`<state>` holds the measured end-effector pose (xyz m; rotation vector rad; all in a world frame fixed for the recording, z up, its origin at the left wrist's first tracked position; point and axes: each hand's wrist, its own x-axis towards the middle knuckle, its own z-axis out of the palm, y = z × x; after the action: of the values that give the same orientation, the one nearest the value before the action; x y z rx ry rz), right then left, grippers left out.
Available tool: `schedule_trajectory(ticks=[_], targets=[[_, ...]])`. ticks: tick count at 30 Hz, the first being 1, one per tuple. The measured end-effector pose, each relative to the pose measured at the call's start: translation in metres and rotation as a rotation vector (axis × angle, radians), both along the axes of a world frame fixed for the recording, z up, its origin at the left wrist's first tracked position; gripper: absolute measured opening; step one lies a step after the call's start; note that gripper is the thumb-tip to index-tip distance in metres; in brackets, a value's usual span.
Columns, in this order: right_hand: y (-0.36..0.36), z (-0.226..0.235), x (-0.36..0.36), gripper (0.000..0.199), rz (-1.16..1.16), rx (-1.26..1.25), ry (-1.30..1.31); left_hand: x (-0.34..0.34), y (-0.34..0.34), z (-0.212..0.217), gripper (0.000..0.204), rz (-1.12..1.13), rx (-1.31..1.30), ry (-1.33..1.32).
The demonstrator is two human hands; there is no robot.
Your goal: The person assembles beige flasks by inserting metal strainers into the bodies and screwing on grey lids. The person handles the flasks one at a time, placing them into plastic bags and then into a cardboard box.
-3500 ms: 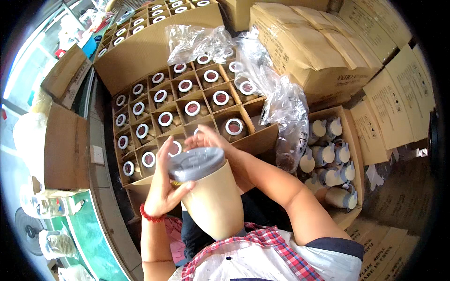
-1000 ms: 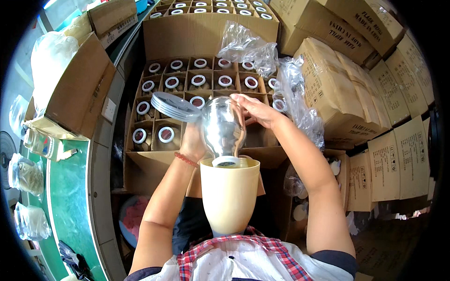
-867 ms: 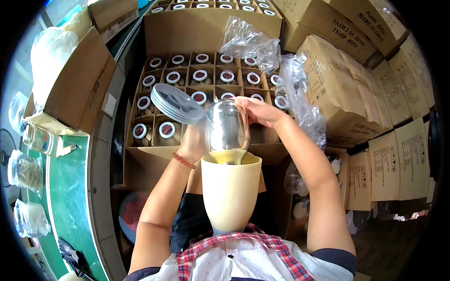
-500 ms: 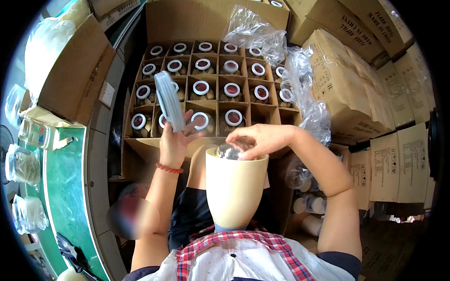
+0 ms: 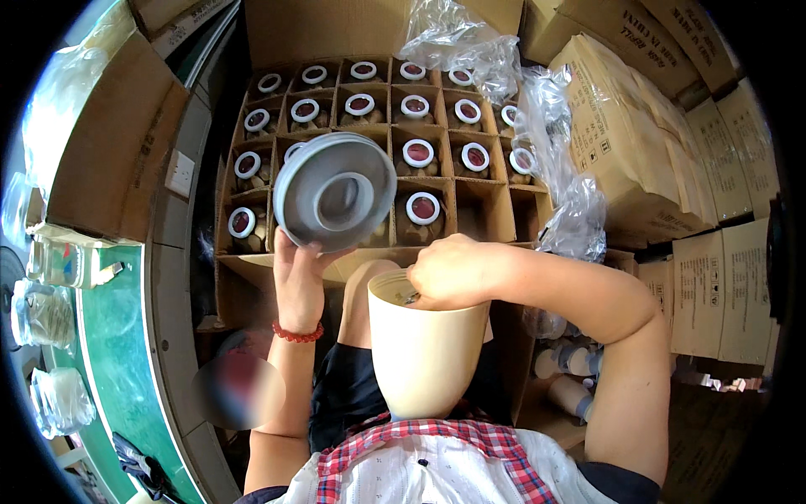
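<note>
My left hand [image 5: 300,277] holds a round grey lid [image 5: 334,202] up by its lower edge, its inner side facing me. A red bead bracelet sits on that wrist. My right hand [image 5: 452,272] reaches down into the mouth of a cream cylindrical container [image 5: 426,353] that rests against my lap. What its fingers grip inside is hidden. Just beyond both hands lies an open cardboard box [image 5: 252,277] with divider cells holding several small jars with white rings [image 5: 422,208].
Crumpled clear plastic wrap [image 5: 470,42] lies over the box's far right corner. Stacked brown cartons [image 5: 638,134] stand at the right. A green conveyor [image 5: 109,370] with clear bagged items [image 5: 59,395] runs along the left. More bottles [image 5: 571,361] lie low at the right.
The glass jar held above the cream container has gone down inside it with my right hand. My left hand has turned the grey lid from edge-on to face me.
</note>
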<state>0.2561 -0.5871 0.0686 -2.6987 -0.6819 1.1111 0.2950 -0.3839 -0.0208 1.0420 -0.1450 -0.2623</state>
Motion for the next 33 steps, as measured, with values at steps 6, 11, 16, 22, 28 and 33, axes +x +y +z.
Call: schedule_trajectory(ticks=[6,11,16,22,28,33], targets=[[-0.065,-0.010,0.000,0.065,-0.730,0.740,-0.326,-0.004,-0.010,0.010,0.044,-0.150,0.017,-0.128],[-0.057,-0.062,-0.043,0.052,-0.939,1.708,-0.018,-0.011,-0.029,-0.005,0.039,-0.460,-0.088,-0.002],[-0.056,-0.096,-0.090,0.029,-0.940,1.875,-0.060,-0.035,-0.040,-0.007,0.047,-0.437,0.025,-0.192],[-0.053,-0.088,-0.097,0.031,-0.825,1.854,-0.203,-0.051,-0.036,0.010,0.038,-0.352,-0.034,-0.210],[-0.050,-0.097,-0.091,0.029,-0.806,1.808,-0.193,-0.053,-0.033,0.003,0.034,-0.280,-0.047,-0.133],[-0.046,-0.090,-0.107,0.030,-0.791,1.712,-0.258,-0.059,-0.021,-0.002,0.034,-0.354,-0.060,-0.183]])
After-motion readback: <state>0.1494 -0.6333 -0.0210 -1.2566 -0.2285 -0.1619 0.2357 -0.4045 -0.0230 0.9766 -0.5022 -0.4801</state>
